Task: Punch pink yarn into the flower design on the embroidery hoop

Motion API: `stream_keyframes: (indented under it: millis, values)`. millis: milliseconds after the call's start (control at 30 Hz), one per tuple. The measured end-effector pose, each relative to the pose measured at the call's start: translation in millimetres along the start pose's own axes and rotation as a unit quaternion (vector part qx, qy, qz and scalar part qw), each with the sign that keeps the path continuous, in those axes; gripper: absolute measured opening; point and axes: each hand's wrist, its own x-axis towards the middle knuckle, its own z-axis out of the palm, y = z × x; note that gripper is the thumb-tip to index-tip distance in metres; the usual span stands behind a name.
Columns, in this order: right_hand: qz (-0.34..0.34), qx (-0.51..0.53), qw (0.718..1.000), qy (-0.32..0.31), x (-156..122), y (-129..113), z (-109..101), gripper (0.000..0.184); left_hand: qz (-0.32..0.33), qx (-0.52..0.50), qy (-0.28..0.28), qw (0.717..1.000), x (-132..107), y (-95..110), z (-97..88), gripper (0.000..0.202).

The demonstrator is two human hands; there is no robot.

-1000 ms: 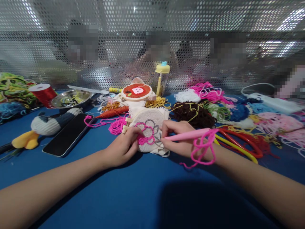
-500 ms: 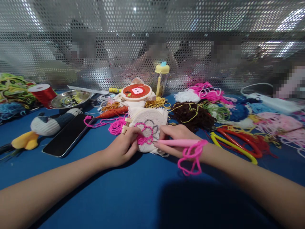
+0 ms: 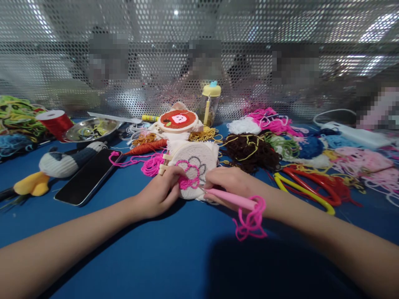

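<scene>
My left hand [image 3: 165, 189] is closed on the left side of an embroidery hoop [image 3: 178, 157] stretched with white cloth. On the cloth [image 3: 199, 151] is a dark flower outline, part of it covered in pink yarn loops. My right hand [image 3: 226, 182] is closed around a pink punch needle [image 3: 232, 198], whose tip is at the lower right of the stitched petals; whether it pierces the cloth I cannot tell. Pink yarn [image 3: 253, 220] dangles from the tool's back end. A pink yarn bundle [image 3: 152, 165] lies just left of the hoop.
Behind the hoop sits a finished red hoop piece [image 3: 179, 119] and a yellow-lidded bottle [image 3: 211, 104]. A phone [image 3: 87, 176] and a plush bird [image 3: 59, 162] lie left. Brown yarn [image 3: 251, 151] and red-handled scissors [image 3: 314, 185] lie right. A perforated metal panel [image 3: 149, 62] stands behind.
The back end of the punch needle has dropped, so it slants down to the right, and its yarn tail hangs lower. My right hand has turned slightly; my left hand stays on the hoop.
</scene>
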Motion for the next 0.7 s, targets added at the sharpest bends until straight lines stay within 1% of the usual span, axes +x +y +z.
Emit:
stream_keyframes:
  millis: [67,200,233,300,400,533,633,700]
  values:
    - [-0.006,-0.02,1.0,0.004,-0.2,0.3,1.9,0.016,0.002,0.002,0.0,1.0,-0.3,-0.4,0.2,0.027]
    - [0.0,-0.089,0.995,0.043,-0.4,2.0,9.5,0.023,-0.001,0.014,-0.001,1.0,-2.2,-2.3,1.0,0.025]
    - [-0.008,-0.099,0.994,0.052,-0.5,2.7,11.1,0.024,-0.002,0.017,-0.003,1.0,-2.6,-2.6,1.0,0.025]
    - [-0.05,-0.108,0.991,0.059,-0.6,4.5,12.5,0.022,-0.005,0.023,-0.003,1.0,-3.4,-2.8,0.8,0.024]
    - [-0.107,-0.114,0.987,0.029,-0.4,6.4,10.0,0.016,0.001,0.039,0.001,0.999,-3.9,-1.8,-0.2,0.023]
    - [-0.095,-0.106,0.99,-0.012,-0.2,4.3,5.0,0.013,0.021,0.067,0.005,0.998,-4.5,-0.1,-1.8,0.025]
    - [-0.088,-0.116,0.989,-0.015,0.0,3.2,6.7,0.015,0.028,0.077,0.006,0.997,-4.7,-0.2,-1.6,0.026]
    - [-0.094,-0.148,0.984,0.01,0.2,5.4,11.0,0.016,0.034,0.084,0.011,0.996,-4.6,-0.8,-0.9,0.026]
